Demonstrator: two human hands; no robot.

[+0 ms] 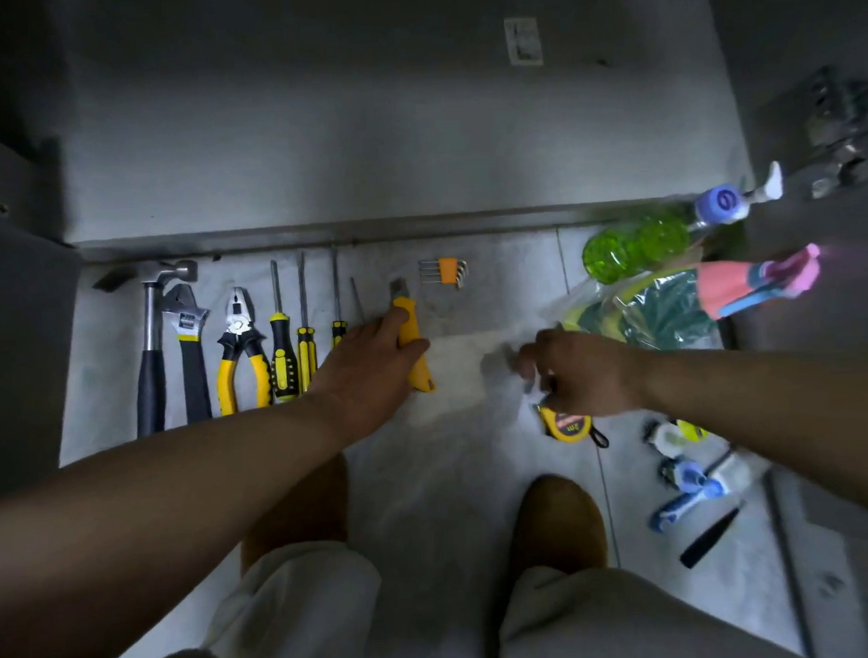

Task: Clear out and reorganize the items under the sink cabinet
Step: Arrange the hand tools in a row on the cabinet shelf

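Yellow utility knife (pixel 420 373) gripped by left hand (pixel 369 360) — right hand (pixel 583 372) at tape measure (pixel 566 426).

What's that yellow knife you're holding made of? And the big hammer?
The yellow utility knife in the left hand looks like smooth hard plastic, with a grey metal blade tip. The silver-headed claw hammer looks like shiny steel; its black grip seems matte rubber, perhaps plastic.

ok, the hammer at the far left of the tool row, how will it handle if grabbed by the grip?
The hammer is probably head-heavy: with its metal head and shaft, it may tip forward if held low on the black grip. It looks rigid, so flex is unlikely. The wide head and claw should keep it from rolling if pushed.
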